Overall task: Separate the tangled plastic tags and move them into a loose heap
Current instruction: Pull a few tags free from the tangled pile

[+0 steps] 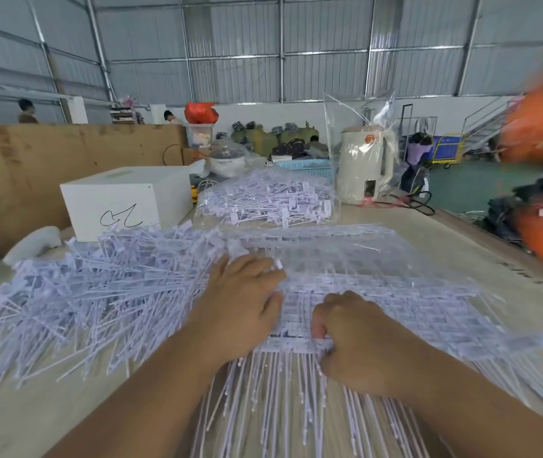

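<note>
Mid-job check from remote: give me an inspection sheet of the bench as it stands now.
Surface: pale wooden table, mostly covered with tags.
Job's things: loose heap at left; flat connected tag sheets centre-right, stems toward the person; a further tag pile behind.
Clutter: white box, kettle in clear plastic, blue basket, lidded pot.
Hands: left hand rests flat on the sheets; right hand grips a row of tags at the near edge.
Cables: black cord beside the kettle.
Surroundings: metal-walled hall, stairs, blue cart, people far back.
</note>
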Motion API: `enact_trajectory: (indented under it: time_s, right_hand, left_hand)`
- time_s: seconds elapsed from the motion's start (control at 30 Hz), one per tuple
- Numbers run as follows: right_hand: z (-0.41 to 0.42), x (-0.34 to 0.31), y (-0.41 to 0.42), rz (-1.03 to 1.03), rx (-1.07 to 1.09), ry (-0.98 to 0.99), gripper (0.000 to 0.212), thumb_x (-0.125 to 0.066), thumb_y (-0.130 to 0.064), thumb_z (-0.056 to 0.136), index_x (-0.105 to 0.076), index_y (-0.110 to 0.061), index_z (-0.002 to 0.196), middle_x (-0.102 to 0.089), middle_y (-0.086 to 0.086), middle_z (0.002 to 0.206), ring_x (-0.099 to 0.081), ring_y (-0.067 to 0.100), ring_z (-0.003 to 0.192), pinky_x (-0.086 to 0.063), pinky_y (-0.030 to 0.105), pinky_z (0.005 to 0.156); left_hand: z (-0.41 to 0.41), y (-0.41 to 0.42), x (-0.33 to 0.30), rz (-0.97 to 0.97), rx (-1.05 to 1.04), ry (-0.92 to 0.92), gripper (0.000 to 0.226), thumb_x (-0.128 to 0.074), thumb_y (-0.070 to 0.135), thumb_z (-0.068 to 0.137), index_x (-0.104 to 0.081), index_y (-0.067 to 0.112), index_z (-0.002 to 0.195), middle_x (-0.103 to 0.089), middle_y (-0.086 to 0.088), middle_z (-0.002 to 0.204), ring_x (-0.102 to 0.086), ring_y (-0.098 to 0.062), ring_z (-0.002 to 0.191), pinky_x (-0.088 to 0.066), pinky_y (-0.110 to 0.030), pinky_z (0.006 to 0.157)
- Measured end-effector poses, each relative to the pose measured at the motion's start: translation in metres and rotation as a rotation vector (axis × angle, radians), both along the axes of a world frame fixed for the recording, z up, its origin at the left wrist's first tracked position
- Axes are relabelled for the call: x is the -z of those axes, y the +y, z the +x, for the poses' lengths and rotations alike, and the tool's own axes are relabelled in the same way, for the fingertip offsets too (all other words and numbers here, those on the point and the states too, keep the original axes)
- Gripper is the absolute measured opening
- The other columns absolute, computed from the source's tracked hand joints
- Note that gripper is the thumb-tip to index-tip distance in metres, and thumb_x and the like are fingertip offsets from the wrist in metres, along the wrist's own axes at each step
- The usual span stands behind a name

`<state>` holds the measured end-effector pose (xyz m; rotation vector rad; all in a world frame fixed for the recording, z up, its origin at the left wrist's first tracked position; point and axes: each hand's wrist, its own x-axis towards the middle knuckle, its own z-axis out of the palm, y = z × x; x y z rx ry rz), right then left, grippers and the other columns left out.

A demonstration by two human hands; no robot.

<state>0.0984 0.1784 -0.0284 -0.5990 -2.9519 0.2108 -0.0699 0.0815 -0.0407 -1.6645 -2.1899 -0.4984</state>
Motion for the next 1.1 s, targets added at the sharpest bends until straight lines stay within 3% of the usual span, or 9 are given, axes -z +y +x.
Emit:
enact_trajectory:
  time_s: [0.1,0.23,0.37,0.6,0.7,0.77,0.87,1.0,1.1]
  right_hand:
    - [0.002,-0.004,-0.004,0.007,-0.029,0.046,0.018,-0.059,-0.019,0.082,-0.052,-0.020,0.099,-0.046,-0.006,0.096,-0.040,0.016,0.094,-0.033,0.028,0.082]
    - [0.009,-0.016,-0.006,0.070,-0.031,0.204,0.016,-0.055,-0.017,0.080,-0.045,-0.027,0.088,-0.044,-0.014,0.078,-0.041,0.008,0.077,-0.022,0.018,0.064]
    - [0.018,-0.025,-0.003,0.197,-0.057,0.416,0.031,-0.060,-0.010,0.073,-0.043,-0.034,0.085,-0.041,-0.020,0.074,-0.032,0.005,0.076,-0.023,0.024,0.075]
    - [0.029,-0.038,-0.002,0.045,-0.124,0.659,0.039,-0.062,-0.006,0.067,-0.049,-0.036,0.087,-0.046,-0.018,0.083,-0.046,0.004,0.088,-0.033,0.017,0.070]
    - [0.035,-0.043,-0.002,-0.031,-0.115,0.787,0.031,-0.059,-0.013,0.065,-0.054,-0.034,0.086,-0.050,-0.011,0.084,-0.051,0.003,0.086,-0.036,0.006,0.070]
    - [0.036,-0.047,-0.003,-0.072,-0.105,0.848,0.032,-0.058,-0.013,0.064,-0.055,-0.035,0.086,-0.051,-0.008,0.083,-0.051,0.002,0.084,-0.036,0.004,0.068]
    - [0.036,-0.048,-0.004,-0.083,-0.134,0.822,0.034,-0.056,-0.011,0.065,-0.056,-0.034,0.090,-0.051,-0.011,0.084,-0.051,0.003,0.085,-0.036,0.005,0.071]
    - [0.034,-0.045,-0.001,-0.075,-0.188,0.698,0.031,-0.055,-0.010,0.068,-0.059,-0.030,0.091,-0.053,-0.014,0.080,-0.051,0.009,0.082,-0.038,0.013,0.067]
    - [0.033,-0.041,0.007,-0.175,-0.182,0.447,0.015,-0.063,-0.013,0.077,-0.065,-0.025,0.086,-0.055,-0.007,0.080,-0.053,0.013,0.073,-0.040,0.020,0.060]
  left_hand:
    - [-0.006,0.001,0.005,-0.023,-0.069,0.003,0.040,-0.030,0.040,0.104,-0.056,0.032,0.133,-0.037,0.012,0.152,-0.019,-0.014,0.144,0.004,-0.036,0.117]
    - [0.003,-0.004,-0.009,0.248,-0.017,-0.061,0.057,-0.023,0.044,0.096,-0.072,0.021,0.110,-0.056,0.001,0.135,-0.041,-0.014,0.129,-0.015,-0.031,0.114]
    - [0.020,-0.014,-0.021,0.471,0.160,-0.482,0.064,-0.029,0.053,0.088,-0.070,0.004,0.083,-0.068,-0.004,0.088,-0.055,-0.004,0.086,-0.039,-0.011,0.081]
    - [0.033,-0.019,-0.024,0.273,0.109,-0.677,0.083,-0.020,0.081,0.079,-0.065,0.011,0.084,-0.067,-0.007,0.085,-0.061,-0.012,0.076,-0.046,-0.029,0.072]
    - [0.032,-0.020,-0.023,0.185,0.004,-0.820,0.088,-0.011,0.094,0.067,-0.066,0.028,0.081,-0.067,0.010,0.079,-0.058,0.010,0.066,-0.034,-0.015,0.062]
    - [0.033,-0.021,-0.024,0.150,-0.009,-0.908,0.093,-0.009,0.099,0.058,-0.070,0.043,0.101,-0.067,0.024,0.093,-0.056,0.019,0.077,-0.030,-0.011,0.066]
    - [0.038,-0.022,-0.030,0.203,0.061,-1.035,0.065,-0.021,0.087,0.066,-0.072,0.054,0.086,-0.069,0.031,0.086,-0.057,0.024,0.074,-0.034,-0.012,0.067]
    - [0.035,-0.020,-0.038,0.303,0.244,-1.061,0.048,-0.060,0.064,0.080,-0.073,0.018,0.076,-0.071,0.003,0.073,-0.066,-0.001,0.068,-0.045,-0.022,0.071]
    - [0.032,-0.023,-0.043,0.427,0.348,-1.083,0.033,-0.076,0.048,0.070,-0.065,0.018,0.061,-0.064,0.003,0.059,-0.058,-0.009,0.056,-0.045,-0.016,0.061]
